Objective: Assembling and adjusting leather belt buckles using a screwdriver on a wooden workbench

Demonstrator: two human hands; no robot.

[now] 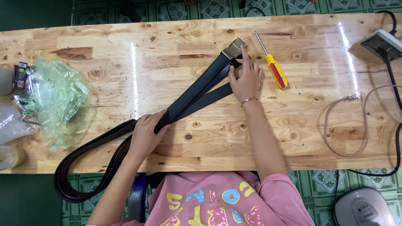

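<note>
**Two hands on a black belt at the wooden bench**

A black belt [197, 92] lies slantwise across the wooden bench [209, 146], doubled so that two runs of strap lie side by side. Its brass-coloured buckle [233, 48] rests near the far edge of the bench. The right hand [245, 77] sits just below the buckle, fingers curled and pinching the strap end there; a thin bracelet [248, 100] circles the wrist. The left hand [146, 134] is closed around both runs of strap near the middle of the bench, thumb over the top. From that hand the belt runs off the near edge and hangs in a loop over the green tiled floor [331, 180].

Just right of the right hand, apart from it, lies a screwdriver [274, 67] with a yellow and red handle. A crumpled green plastic bag [58, 100] sits at the left end. At the right end lie a clear looped tube [356, 121] and a black cable [393, 83].
</note>
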